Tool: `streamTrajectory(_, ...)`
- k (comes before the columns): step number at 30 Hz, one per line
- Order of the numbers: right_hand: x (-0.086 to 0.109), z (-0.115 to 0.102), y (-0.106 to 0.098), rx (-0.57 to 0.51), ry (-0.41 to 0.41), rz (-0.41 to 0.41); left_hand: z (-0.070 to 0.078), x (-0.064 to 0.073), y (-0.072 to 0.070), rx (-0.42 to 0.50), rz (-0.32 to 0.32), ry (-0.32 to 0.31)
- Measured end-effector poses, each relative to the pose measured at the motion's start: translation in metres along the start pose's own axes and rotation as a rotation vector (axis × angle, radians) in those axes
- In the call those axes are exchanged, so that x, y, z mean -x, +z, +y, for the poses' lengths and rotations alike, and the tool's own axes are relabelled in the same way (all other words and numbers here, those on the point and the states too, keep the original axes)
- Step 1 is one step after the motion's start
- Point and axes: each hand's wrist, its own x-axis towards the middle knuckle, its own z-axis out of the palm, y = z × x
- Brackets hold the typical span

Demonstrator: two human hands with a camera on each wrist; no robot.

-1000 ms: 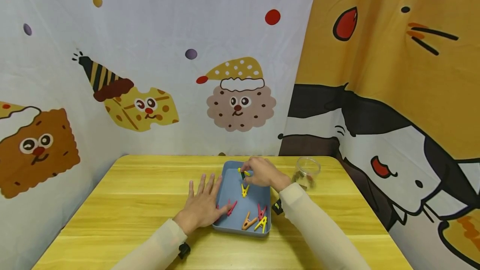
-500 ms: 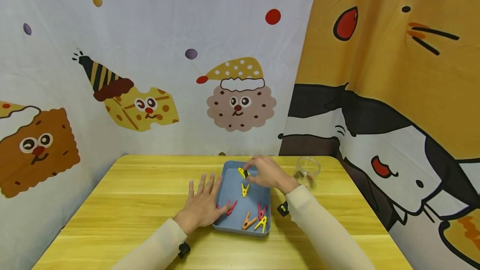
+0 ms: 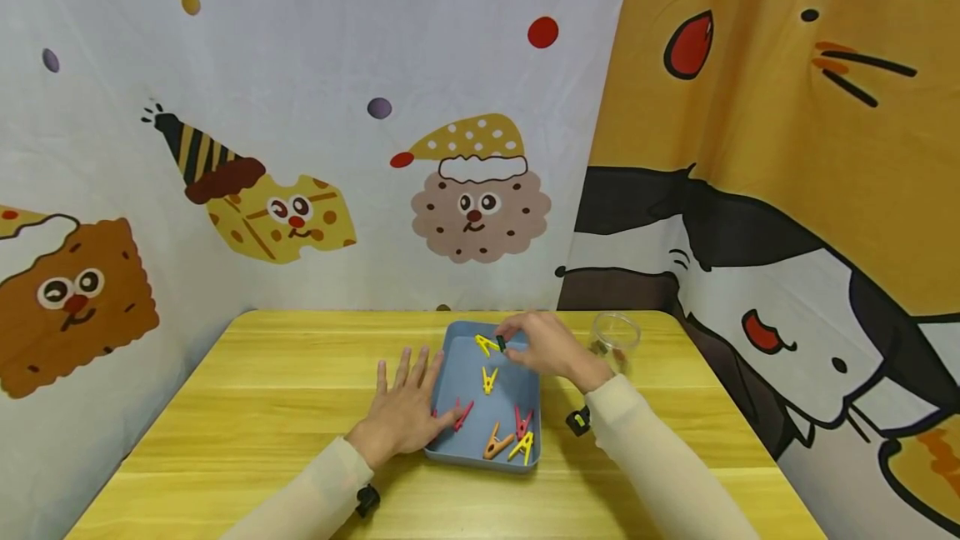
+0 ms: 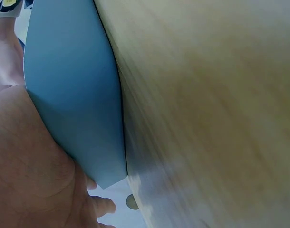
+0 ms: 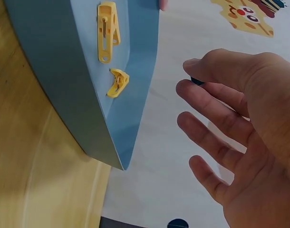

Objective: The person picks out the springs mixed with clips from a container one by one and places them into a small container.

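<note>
My right hand [image 3: 551,346] hovers over the far right corner of the blue-grey tray [image 3: 513,386]. Between thumb and forefinger it pinches a small dark green block-like piece [image 3: 502,343], mostly covered by the fingertips in the right wrist view. A yellow clothespin [image 3: 486,346] lies just left of it, and another yellow clothespin [image 3: 489,380] sits nearer. My left hand [image 3: 405,415] rests with spread fingers on the tray's left rim, its thumb beside a pink clothespin [image 3: 464,416]. At the near right lie a pink clothespin [image 3: 522,422], an orange clothespin [image 3: 497,443] and a yellow clothespin [image 3: 522,447].
A clear round jar [image 3: 617,333] with small dark pieces in it stands right of the tray, partly behind my right forearm. The wooden table [image 3: 285,407] ends at a curtain [image 3: 315,65] printed with cartoons.
My right hand has drawn back to the right with the dark green piece, away from the far yellow clothespin, which shows more fully. The left hand stays where it was.
</note>
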Motion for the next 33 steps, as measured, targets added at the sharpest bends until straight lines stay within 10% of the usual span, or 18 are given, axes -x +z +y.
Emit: streamTrajectory(33,0.02,0.017,-0.028,-0.05,-0.01,0.077,-0.002,0.002,0.001,0.025,0.021,0.017)
